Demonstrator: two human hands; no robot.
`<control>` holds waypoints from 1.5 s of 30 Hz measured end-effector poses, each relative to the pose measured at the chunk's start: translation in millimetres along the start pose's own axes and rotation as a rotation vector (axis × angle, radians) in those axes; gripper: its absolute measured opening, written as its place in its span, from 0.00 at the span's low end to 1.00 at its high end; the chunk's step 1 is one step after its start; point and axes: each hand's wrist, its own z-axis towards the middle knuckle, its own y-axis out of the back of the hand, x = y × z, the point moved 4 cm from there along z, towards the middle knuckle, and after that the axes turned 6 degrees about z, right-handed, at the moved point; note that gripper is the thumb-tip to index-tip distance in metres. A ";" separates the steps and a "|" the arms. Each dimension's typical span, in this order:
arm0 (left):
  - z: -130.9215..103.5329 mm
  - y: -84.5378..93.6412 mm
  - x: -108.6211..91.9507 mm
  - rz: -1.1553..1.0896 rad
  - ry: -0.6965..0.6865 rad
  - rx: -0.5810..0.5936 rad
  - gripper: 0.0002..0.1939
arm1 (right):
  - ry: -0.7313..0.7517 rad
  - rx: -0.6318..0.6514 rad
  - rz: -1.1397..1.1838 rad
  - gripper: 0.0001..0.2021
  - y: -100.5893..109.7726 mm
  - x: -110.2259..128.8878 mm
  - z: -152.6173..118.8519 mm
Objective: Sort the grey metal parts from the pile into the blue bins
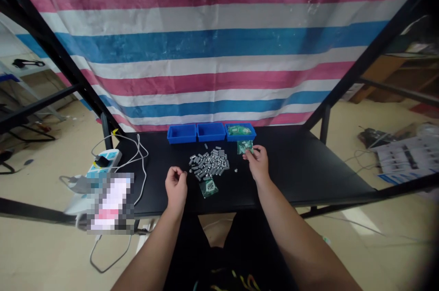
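Note:
My right hand pinches a small green-tinted plastic bag with metal pieces inside, just in front of the right blue bin. Left of the pile, my left hand hovers with its fingers curled together; whatever they may hold is hidden. Between the hands lies a pile of small silver metal cylinders. Another green-tinted bag of metal pieces rests on the black table at the near edge of the pile. Several similar bags fill the right bin.
Two more blue bins, the left and the middle, stand in the row at the back. A power strip with white cables and a blurred-out device are at the table's left. A striped sheet hangs behind, between black frame posts.

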 end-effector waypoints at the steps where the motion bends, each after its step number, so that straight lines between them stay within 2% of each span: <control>1: -0.2 -0.1 -0.4 -0.002 0.000 -0.004 0.09 | -0.011 0.007 0.014 0.26 -0.6 -0.1 -0.3; 4: -0.6 -0.5 -0.8 -0.010 -0.006 -0.008 0.09 | -0.041 0.029 0.025 0.29 -1.8 0.8 -1.2; 11: 0.0 -1.1 0.8 -0.010 -0.006 0.001 0.09 | -0.037 0.065 -0.050 0.20 0.8 0.3 0.3; 23: -0.3 -1.8 -0.9 0.012 -0.003 0.007 0.09 | -0.054 0.022 -0.020 0.18 1.6 1.2 -1.3; 27: 0.1 -2.3 0.4 0.021 0.004 0.023 0.09 | -0.150 0.044 0.031 0.20 -2.4 -8.7 3.6; 31: 0.4 -2.3 1.0 0.032 -0.002 0.039 0.09 | -0.228 0.127 -0.001 0.23 -10.0 -0.9 22.3; 36: 1.0 -1.5 4.2 0.047 -0.017 0.032 0.09 | 0.025 0.135 0.173 0.20 -22.9 51.3 68.5; 39: 1.7 -1.8 7.7 0.060 -0.012 0.050 0.08 | 0.098 0.085 0.221 0.21 -28.7 66.2 95.3; 42: 2.6 -1.8 9.8 0.054 -0.011 0.068 0.08 | 0.013 -0.025 -0.019 0.22 -24.2 55.4 113.3; 45: 3.1 -1.2 9.8 0.051 -0.012 0.069 0.08 | -0.082 -0.106 -0.319 0.21 -10.4 39.8 120.8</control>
